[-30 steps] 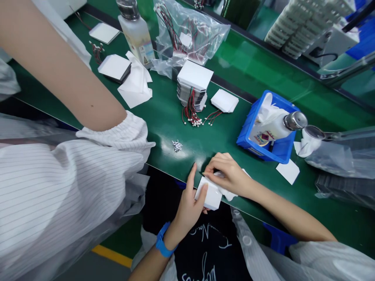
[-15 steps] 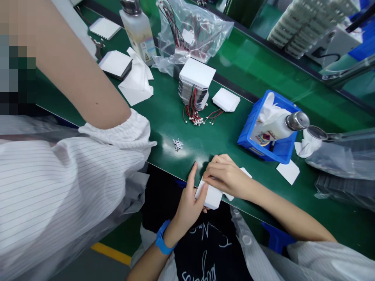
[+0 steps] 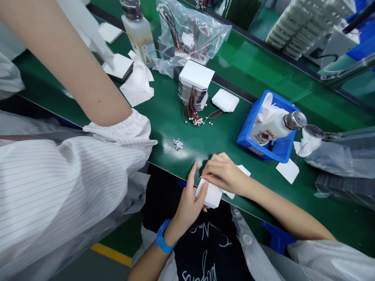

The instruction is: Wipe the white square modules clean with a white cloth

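My left hand (image 3: 187, 201), with a blue band on its wrist, grips a small white rectangular panel (image 3: 213, 196) at the table's front edge. Its thumb lies over the panel's face and the index finger points up off it. Fingers of my right hand (image 3: 224, 171) are pinched together at the panel's upper edge; whatever is between them is hidden. Beneath the right hand, a white cloth or paper (image 3: 243, 170) partly shows. Further up the table lies a little heap of small white and dark pieces (image 3: 177, 144).
A stack of white-topped panels (image 3: 197, 75) with red and black leads stands behind, beside a loose panel (image 3: 225, 100). At right, a blue bin (image 3: 249, 136) holds a bottle (image 3: 271, 130). A co-worker's arm and striped sleeve (image 3: 117, 140) fill the left. A bag of wires (image 3: 202, 29) lies at the back.
The co-worker's arm at left has shifted, and a blurred pale shape now passes over the panels there. My hands stay almost the same on the white panel.
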### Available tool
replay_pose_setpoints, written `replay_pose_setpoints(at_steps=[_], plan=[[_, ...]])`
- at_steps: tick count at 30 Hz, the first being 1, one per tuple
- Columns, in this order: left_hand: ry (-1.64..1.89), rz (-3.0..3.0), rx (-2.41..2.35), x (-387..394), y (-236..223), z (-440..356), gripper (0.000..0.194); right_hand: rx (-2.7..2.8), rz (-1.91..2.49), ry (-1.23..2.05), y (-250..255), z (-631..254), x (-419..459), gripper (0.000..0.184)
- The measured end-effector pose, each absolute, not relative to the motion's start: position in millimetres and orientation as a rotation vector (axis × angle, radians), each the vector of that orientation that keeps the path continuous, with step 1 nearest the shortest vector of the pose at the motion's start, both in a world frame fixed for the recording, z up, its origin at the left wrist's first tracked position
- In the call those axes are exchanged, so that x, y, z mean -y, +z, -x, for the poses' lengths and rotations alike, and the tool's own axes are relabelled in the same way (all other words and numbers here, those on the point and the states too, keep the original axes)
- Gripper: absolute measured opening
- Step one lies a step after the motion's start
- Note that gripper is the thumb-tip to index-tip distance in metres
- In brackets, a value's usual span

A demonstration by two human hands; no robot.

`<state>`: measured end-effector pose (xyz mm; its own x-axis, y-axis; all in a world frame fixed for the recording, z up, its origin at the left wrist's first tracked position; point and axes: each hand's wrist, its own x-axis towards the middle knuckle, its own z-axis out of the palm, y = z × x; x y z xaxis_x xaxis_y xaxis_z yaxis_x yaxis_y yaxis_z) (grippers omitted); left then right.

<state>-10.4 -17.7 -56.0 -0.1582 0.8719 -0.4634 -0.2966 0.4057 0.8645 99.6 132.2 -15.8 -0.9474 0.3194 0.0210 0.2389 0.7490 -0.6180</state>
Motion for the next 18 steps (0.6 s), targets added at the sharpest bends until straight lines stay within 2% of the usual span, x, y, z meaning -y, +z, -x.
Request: replay_pose_setpoints(at_steps=[7,13,18], plan=[[1.13,-0.579,-1.337,17.9,-58.1,10.6,0.08,2.758,0.373,1.091,-17.3,-104.0,-137.4,0.02],[1.097,-0.59,-1.321,18.0,-59.1,13.1,0.083,2.775,0.411,0.964,-22.2,-101.9,-138.9,0.02],[1.084,-0.616,-1.337,18.1,-59.3,14.8,0.082,2.612,0.437,1.114,-26.6,-105.1,-143.2,0.016]])
